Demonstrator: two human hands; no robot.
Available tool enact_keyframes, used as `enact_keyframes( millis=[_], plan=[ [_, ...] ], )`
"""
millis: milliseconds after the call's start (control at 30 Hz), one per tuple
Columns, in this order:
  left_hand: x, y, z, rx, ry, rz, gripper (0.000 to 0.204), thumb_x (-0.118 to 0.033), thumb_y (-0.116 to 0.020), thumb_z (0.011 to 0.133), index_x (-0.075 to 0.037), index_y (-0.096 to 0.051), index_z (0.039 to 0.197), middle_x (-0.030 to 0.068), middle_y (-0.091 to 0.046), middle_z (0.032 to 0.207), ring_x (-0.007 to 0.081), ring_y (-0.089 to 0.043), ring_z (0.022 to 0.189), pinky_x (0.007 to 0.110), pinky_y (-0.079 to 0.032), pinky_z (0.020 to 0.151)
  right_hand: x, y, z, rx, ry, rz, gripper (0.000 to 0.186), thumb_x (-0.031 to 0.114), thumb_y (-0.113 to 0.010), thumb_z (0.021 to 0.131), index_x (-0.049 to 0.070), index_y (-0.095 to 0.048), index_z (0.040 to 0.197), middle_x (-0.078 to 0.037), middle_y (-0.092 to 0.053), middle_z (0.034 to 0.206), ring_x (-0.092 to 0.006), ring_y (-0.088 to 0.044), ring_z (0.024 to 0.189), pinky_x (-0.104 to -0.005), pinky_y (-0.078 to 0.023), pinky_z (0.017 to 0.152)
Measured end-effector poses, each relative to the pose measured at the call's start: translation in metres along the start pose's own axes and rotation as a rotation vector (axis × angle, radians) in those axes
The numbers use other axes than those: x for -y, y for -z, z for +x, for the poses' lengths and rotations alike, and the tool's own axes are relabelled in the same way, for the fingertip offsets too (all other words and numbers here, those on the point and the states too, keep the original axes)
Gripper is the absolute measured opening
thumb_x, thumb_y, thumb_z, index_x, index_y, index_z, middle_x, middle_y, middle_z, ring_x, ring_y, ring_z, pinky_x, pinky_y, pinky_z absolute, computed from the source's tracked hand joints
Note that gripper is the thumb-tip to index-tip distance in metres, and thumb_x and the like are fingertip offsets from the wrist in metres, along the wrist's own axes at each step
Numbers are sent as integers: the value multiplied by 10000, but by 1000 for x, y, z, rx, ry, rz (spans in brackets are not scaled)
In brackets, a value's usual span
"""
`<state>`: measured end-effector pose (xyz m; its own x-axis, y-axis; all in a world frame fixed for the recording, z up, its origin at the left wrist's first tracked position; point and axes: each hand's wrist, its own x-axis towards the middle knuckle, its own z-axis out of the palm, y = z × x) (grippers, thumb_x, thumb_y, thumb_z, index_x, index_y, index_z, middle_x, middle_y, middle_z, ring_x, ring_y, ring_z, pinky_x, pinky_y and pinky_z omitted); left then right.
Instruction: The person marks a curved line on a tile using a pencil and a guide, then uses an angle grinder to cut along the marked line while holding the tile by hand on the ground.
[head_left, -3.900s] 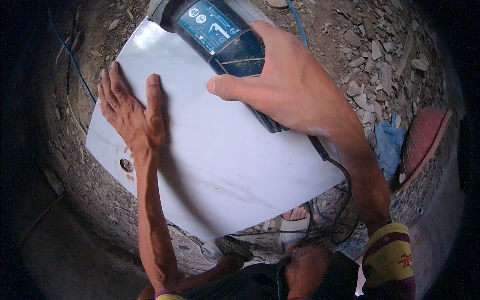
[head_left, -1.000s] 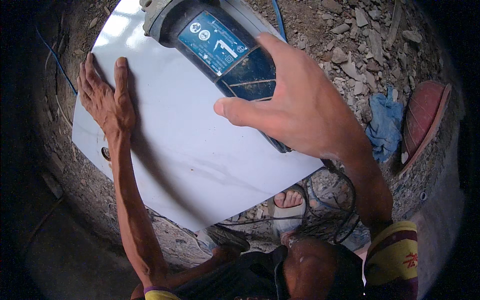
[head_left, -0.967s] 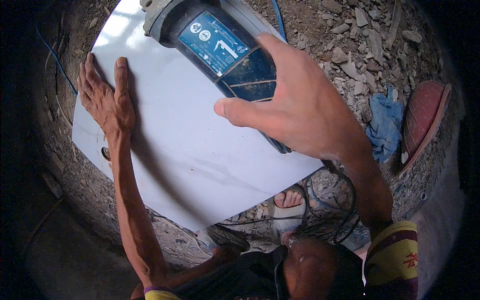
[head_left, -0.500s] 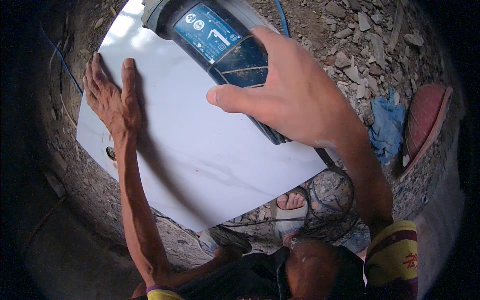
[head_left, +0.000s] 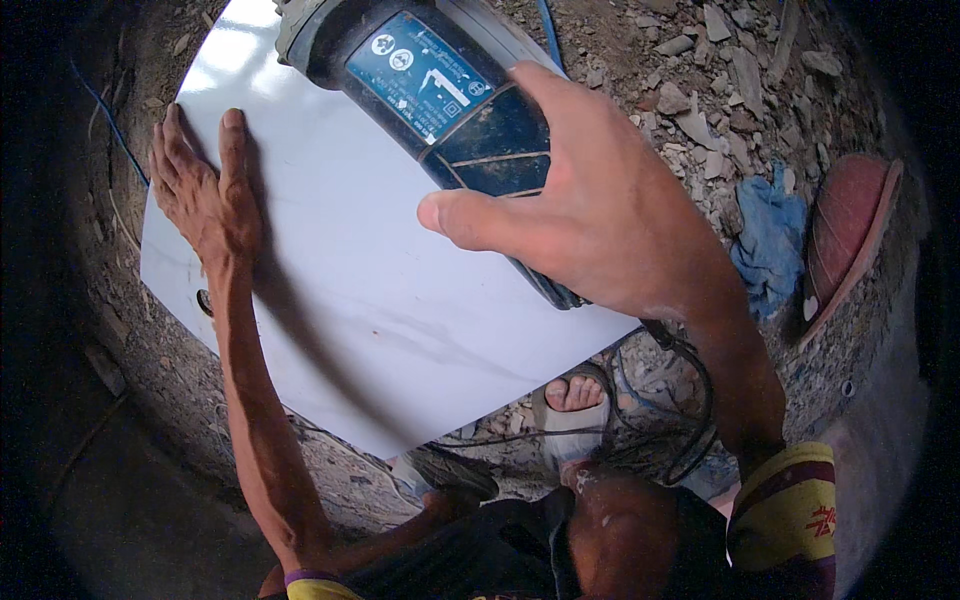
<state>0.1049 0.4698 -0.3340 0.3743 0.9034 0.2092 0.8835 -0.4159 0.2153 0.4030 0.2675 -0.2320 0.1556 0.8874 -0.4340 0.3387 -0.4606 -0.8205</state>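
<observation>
White tile (head_left: pixel 340 240) lies under the left hand (head_left: pixel 208 205).

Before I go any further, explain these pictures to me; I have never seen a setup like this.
There is no robot here, only a person's two bare hands. Every picture comes from a fisheye camera worn on the head, looking down, so straight edges bend. The left hand lies open on a glossy white sheet with faint grey veining, near its left edge. The right hand grips a dark blue, cylindrical corded power tool over that sheet. Around it lies grey, broken rubble; to the right are a crumpled light-blue cloth and a red, rounded shoe-like object.
</observation>
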Motion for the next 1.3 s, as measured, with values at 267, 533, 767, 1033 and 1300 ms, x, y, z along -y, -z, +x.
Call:
enact_keyframes(
  millis=[267,533,767,1033,1300],
  plan=[
    [-5,-1,0,-6,4,-21,1038,-854,-440,1024,-94,-369,1727,255,-347,1767,433,-239,1673,571,-111,1373,-1,7,-12,5,-4,36,466,285,-922,894,-12,-692,1171,-112,-726,906,-189,-698,767,-358,-581,746],
    [-7,0,2,-14,3,-10,1046,-857,-435,1025,-73,-382,1716,256,-371,1752,407,-255,1672,561,-131,1369,-4,8,-22,67,-78,85,497,290,-921,898,-17,-676,1202,-118,-729,919,-185,-704,788,-362,-584,754],
    [0,-3,3,-9,-26,-13,1034,-849,-436,1030,-81,-378,1719,254,-353,1763,408,-245,1676,564,-126,1367,-12,7,-32,-7,-20,23,475,288,-922,894,-8,-665,1163,-106,-709,908,-178,-687,775,-363,-575,741],
    [4,-7,2,-26,-36,1,1018,-843,-420,1042,-83,-382,1718,246,-351,1769,405,-247,1679,543,-120,1373,-17,7,-43,-3,-37,1,459,279,-927,885,2,-669,1145,-99,-698,894,-178,-674,762,-363,-569,724],
    [13,-8,6,-24,-65,20,1010,-834,-429,1045,-80,-394,1716,241,-380,1757,399,-267,1671,534,-118,1375,-26,6,-52,-14,5,-25,472,276,-928,888,-5,-678,1173,-95,-714,916,-171,-674,778,-356,-569,739]
  ],
)
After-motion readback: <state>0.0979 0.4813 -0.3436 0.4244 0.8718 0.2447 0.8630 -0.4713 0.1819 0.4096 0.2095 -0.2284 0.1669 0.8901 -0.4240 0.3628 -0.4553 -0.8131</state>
